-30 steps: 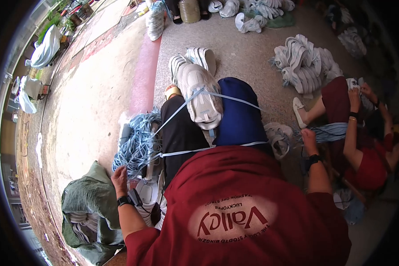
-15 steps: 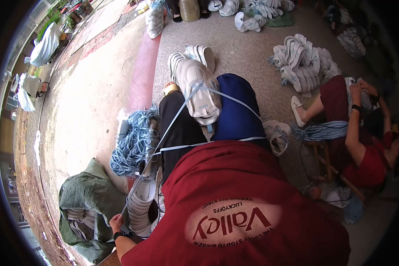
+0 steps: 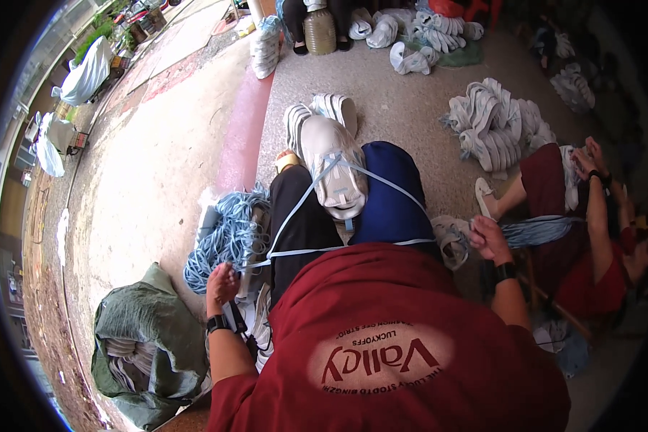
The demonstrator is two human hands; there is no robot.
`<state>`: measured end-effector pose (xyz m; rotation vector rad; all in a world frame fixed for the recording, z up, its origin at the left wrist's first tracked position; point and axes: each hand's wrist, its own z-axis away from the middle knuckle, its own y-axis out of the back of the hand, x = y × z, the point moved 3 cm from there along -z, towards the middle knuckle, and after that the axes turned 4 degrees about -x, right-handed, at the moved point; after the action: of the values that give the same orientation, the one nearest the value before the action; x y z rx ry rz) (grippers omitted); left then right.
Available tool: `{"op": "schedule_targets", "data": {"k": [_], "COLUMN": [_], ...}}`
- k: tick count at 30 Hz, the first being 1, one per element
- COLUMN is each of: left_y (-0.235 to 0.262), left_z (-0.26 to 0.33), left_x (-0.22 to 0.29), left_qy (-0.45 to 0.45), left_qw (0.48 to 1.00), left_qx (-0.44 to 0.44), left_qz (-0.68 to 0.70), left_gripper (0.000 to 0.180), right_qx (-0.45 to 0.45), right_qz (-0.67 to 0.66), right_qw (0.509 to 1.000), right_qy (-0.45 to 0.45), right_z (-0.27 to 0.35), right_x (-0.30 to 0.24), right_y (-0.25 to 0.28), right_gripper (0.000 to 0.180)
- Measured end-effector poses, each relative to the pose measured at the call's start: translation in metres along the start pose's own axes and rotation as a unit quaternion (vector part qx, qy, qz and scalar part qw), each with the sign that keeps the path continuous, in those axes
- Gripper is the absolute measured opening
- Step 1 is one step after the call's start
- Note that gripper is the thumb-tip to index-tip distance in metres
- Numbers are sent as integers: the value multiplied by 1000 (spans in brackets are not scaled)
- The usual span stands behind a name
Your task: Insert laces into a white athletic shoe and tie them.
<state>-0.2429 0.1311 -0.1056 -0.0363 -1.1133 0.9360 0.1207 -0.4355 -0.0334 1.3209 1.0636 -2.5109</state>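
Observation:
A pale grey-white sneaker rests between my thighs, toe away from me, against other stacked shoes. A light blue shoelace runs from its eyelets in two lengths. One comes down over my black-clad left thigh, the other crosses the blue cloth on my right thigh. Another stretch lies across my lap. My left hand is closed beside my left thigh, where a lace end reaches it. Raised to the right of my lap, my right hand has its fingers curled; whatever they may hold cannot be made out.
A bundle of blue laces lies at my left, near a green sack with shoes inside. A heap of white shoes stands ahead right. At far right a co-worker sits, with blue laces across the lap.
My left hand has come up and forward from low beside me to next to my thigh. My right hand has come into view. The co-worker's hands have risen slightly.

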Motion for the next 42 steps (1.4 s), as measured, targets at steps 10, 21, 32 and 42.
{"op": "schedule_targets", "data": {"k": [10, 21, 32, 42], "left_y": [-277, -264, -260, -260], "left_z": [-107, -158, -154, -153], "left_x": [63, 40, 37, 36], "left_qy": [84, -242, -165, -168], "left_qw": [792, 917, 937, 927], "left_qx": [-314, -184, -172, -157], "left_qz": [-517, -258, -256, -296], "left_gripper": [12, 18, 17, 18], "right_qx": [-326, -93, -13, 59], "right_qz": [753, 518, 397, 640], "right_qw": [565, 802, 892, 649], "right_qy": [89, 282, 217, 407], "right_z": [-170, -225, -236, -226], "right_x": [-10, -1, 9, 18], "right_y": [-229, -226, -221, -241], "right_gripper": [12, 4, 10, 7]}}
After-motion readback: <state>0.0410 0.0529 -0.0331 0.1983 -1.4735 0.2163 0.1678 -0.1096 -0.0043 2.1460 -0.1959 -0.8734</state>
